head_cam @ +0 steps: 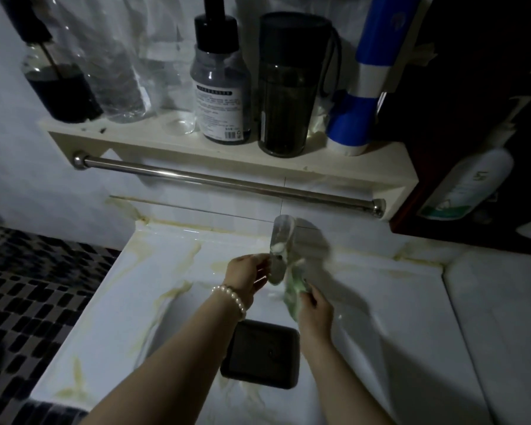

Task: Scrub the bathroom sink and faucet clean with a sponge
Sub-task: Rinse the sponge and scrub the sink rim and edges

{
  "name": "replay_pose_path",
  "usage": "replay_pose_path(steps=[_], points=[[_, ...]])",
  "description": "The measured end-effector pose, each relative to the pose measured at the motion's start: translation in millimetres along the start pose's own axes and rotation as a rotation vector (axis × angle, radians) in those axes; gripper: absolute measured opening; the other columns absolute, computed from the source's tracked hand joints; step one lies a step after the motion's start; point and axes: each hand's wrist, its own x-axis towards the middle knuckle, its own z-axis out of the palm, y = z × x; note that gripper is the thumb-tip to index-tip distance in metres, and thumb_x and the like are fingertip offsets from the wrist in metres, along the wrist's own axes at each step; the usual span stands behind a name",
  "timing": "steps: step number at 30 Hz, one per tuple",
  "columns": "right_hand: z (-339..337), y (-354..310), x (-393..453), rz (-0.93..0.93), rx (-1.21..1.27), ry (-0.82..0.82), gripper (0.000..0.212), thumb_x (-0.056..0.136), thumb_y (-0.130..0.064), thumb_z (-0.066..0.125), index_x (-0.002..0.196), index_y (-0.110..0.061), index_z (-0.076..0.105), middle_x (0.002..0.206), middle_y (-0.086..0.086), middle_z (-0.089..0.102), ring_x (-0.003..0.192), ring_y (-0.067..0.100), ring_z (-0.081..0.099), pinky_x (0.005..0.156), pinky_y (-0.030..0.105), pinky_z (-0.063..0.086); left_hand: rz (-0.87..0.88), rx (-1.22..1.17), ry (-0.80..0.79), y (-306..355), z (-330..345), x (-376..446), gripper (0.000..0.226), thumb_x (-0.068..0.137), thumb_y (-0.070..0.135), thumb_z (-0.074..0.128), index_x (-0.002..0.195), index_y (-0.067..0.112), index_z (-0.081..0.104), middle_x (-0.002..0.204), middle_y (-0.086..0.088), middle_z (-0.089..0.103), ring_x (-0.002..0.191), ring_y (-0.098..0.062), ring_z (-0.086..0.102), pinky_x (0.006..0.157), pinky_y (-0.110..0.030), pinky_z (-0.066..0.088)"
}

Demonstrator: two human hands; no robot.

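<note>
A chrome faucet with dabs of white foam rises over the white sink, whose rim carries yellowish stains. My left hand, a pearl bracelet on its wrist, holds the faucet spout from the left with its fingertips. My right hand grips a pale green sponge and presses it against the right side of the spout. The sponge is blurred. A dark square drain cover lies in the basin below both hands.
Above the faucet a cream shelf with a steel towel bar carries several bottles, a dark jar and a blue-white item. A white pump bottle stands at right. Black mosaic tiles lie left.
</note>
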Motion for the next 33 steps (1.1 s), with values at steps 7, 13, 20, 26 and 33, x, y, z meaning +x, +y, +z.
replay_pose_path(steps=[7, 13, 20, 26, 33], points=[[24, -26, 18, 0.519, 0.67, -0.267, 0.034, 0.097, -0.025, 0.039, 0.117, -0.005, 0.06, 0.105, 0.022, 0.064, 0.094, 0.034, 0.063, 0.072, 0.042, 0.056, 0.016, 0.054, -0.097, 21, 13, -5, 0.011, 0.088, 0.005, 0.057, 0.084, -0.003, 0.063, 0.081, -0.016, 0.064, 0.075, -0.023, 0.063, 0.071, -0.029, 0.056], [12, -5, -2, 0.544, 0.697, -0.251, 0.029, 0.094, -0.003, 0.042, 0.12, -0.004, 0.055, 0.111, 0.026, 0.063, 0.093, 0.036, 0.065, 0.065, 0.037, 0.058, -0.056, 0.062, -0.122, 22, 9, 9, 0.016, 0.085, 0.006, 0.063, 0.097, -0.005, 0.064, 0.091, -0.017, 0.067, 0.079, -0.023, 0.067, 0.063, -0.028, 0.057], [-1, -11, -8, 0.509, 0.216, -0.232, 0.026, 0.092, 0.005, 0.043, 0.111, -0.007, 0.056, 0.108, 0.02, 0.061, 0.091, 0.037, 0.062, 0.064, 0.043, 0.056, 0.082, 0.233, -0.031, 37, 27, 21, 0.023, 0.075, 0.011, 0.076, 0.085, -0.006, 0.064, 0.078, -0.016, 0.066, 0.068, -0.025, 0.064, 0.071, -0.035, 0.057], [4, -3, -3, 0.597, 0.349, -0.244, 0.026, 0.094, 0.0, 0.043, 0.115, -0.007, 0.056, 0.11, 0.022, 0.061, 0.09, 0.034, 0.06, 0.067, 0.044, 0.054, 0.281, 0.388, 0.127, 22, 5, 27, 0.024, 0.086, 0.024, 0.064, 0.071, 0.005, 0.064, 0.075, -0.012, 0.068, 0.067, -0.021, 0.061, 0.068, -0.03, 0.053], [17, 3, 8, 0.571, 0.248, -0.449, 0.025, 0.077, -0.008, 0.064, 0.102, -0.008, 0.066, 0.093, 0.014, 0.072, 0.084, 0.03, 0.067, 0.067, 0.037, 0.053, -0.212, 0.176, -0.151, -61, -26, 33, 0.035, 0.096, 0.033, 0.045, 0.105, 0.001, 0.058, 0.099, -0.021, 0.06, 0.091, -0.033, 0.058, 0.083, -0.044, 0.05]])
